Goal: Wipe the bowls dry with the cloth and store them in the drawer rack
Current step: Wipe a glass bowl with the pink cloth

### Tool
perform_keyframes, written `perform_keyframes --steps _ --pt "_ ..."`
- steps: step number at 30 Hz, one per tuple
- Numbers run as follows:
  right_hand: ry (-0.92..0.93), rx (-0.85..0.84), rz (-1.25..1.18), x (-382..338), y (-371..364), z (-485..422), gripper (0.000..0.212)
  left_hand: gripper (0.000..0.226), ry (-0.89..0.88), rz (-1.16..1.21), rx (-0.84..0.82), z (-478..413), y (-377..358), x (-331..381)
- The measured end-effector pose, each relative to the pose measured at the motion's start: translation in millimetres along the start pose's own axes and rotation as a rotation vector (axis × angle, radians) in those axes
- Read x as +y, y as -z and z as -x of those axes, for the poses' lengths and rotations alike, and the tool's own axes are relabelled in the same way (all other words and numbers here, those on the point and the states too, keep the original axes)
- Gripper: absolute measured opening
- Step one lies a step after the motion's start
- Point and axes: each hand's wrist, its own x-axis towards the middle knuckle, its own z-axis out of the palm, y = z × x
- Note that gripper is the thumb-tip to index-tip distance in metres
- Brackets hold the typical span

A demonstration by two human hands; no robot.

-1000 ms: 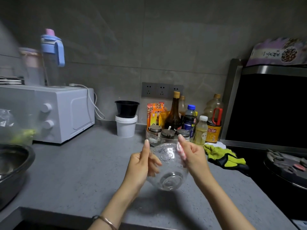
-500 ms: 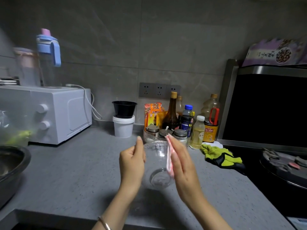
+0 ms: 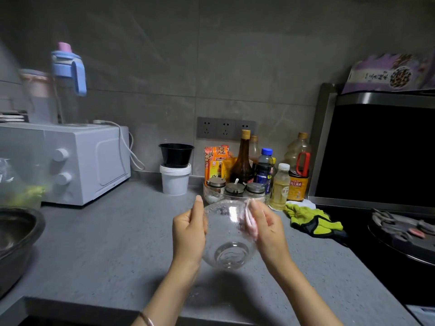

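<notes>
While the head view takes in a grey tabletop (image 3: 98, 243), the glass bowl (image 3: 229, 234) sits in the air above it, low in the frame toward 6 o'clock, held between both hands. The left hand (image 3: 188, 234) grips the bowl's wall from its 9 o'clock side, thumb straight up along the rim and the other fingers curled behind the glass. The right hand (image 3: 267, 229) comes in from 3 o'clock, its fingers curved over a pale pink cloth (image 3: 250, 223) and pressing it to the wall near the rim; whether the thumb pinches the cloth from inside is hidden.

By my reading the job is at an early stage. Water spots show on the glass, so the wiping of this bowl looks unfinished, and the storing step is not yet begun: no drawer rack is in view. A dark metal basin (image 3: 21, 234) lies at 9 o'clock.

The bowl is tipped on its side. Its thick base faces the person at 6 o'clock and its mouth opens toward 12 o'clock, so its axis runs away from the person toward the wall.
</notes>
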Motion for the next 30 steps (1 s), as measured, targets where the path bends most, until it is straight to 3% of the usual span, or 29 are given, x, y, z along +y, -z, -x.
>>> perform_keyframes --steps 5,11,16,19,23,27,30 --pt "-0.123 -0.034 0.018 -16.8 10.1 -4.5 0.052 0.054 0.083 -0.071 -0.151 -4.9 5.6 -5.3" --pt "0.02 -0.216 0.298 -28.7 10.1 -9.5 0.059 0.054 -0.251 -0.407 -0.33 -5.2 1.3 4.2" --pt "0.139 -0.113 0.294 -10.1 4.9 2.1 0.059 0.06 -0.329 -0.4 -0.222 3.0 -6.8 2.8" --pt "0.227 -0.052 0.323 5.1 6.7 13.2 0.044 0.059 -0.175 -0.237 -0.105 -1.7 -4.9 -0.8" --pt "0.329 -0.142 0.581 17.0 -3.1 35.5 0.049 0.058 -0.045 -0.126 0.05 -13.0 -2.7 -6.2" --pt "0.552 -0.13 0.904 17.0 -11.4 37.6 0.047 0.057 -0.083 -0.197 0.003 -6.9 -8.6 -11.3" --pt "0.459 -0.057 0.773 7.3 -9.0 22.6 0.043 0.056 -0.1 -0.184 -0.018 -5.0 -11.5 -10.5"
